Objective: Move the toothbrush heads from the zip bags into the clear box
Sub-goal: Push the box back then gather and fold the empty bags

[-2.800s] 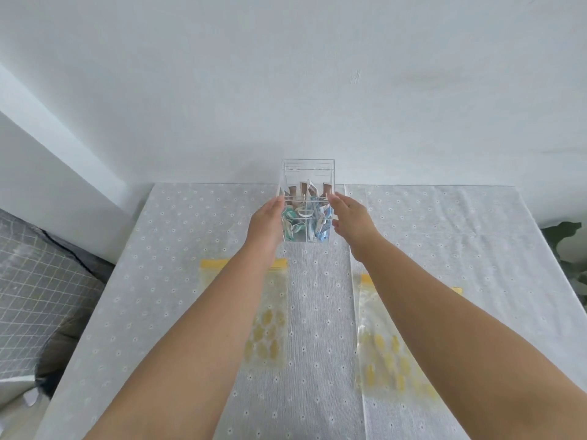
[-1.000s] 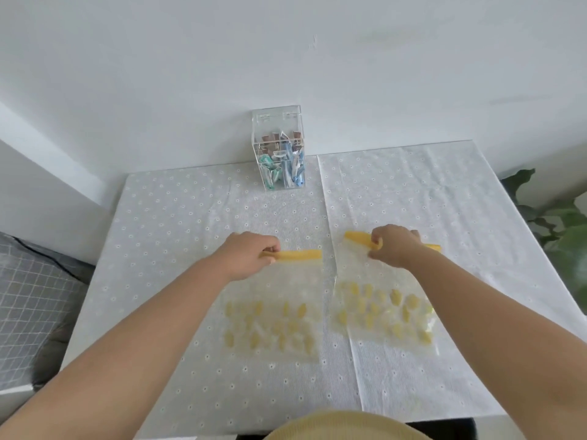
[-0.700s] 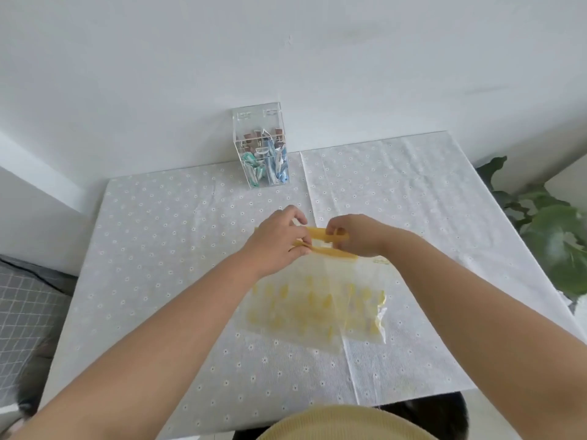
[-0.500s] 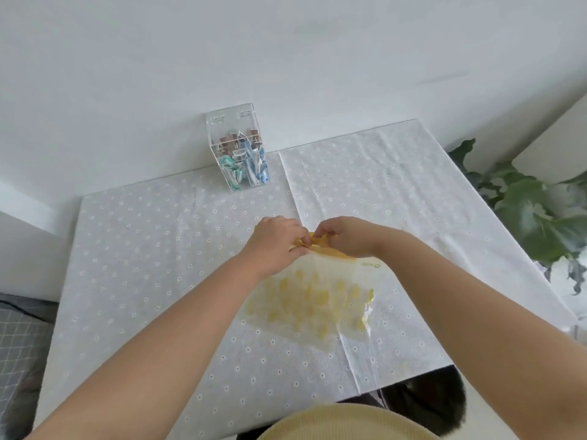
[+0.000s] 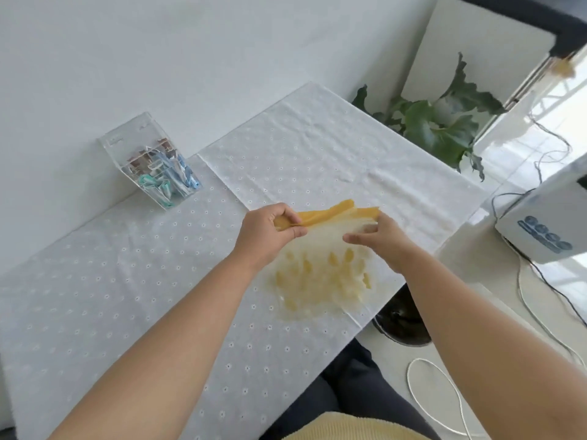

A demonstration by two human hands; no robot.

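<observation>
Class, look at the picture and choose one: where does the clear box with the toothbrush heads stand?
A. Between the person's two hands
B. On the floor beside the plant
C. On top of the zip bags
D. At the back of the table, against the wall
D: the clear box stands at the table's far edge by the white wall, well apart from both hands and the zip bags.

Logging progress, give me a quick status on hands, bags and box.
Left hand pinching the yellow zip strip; right hand holding the zip bags. Clear box by the wall, wrapped heads inside. Nothing in the way.
</observation>
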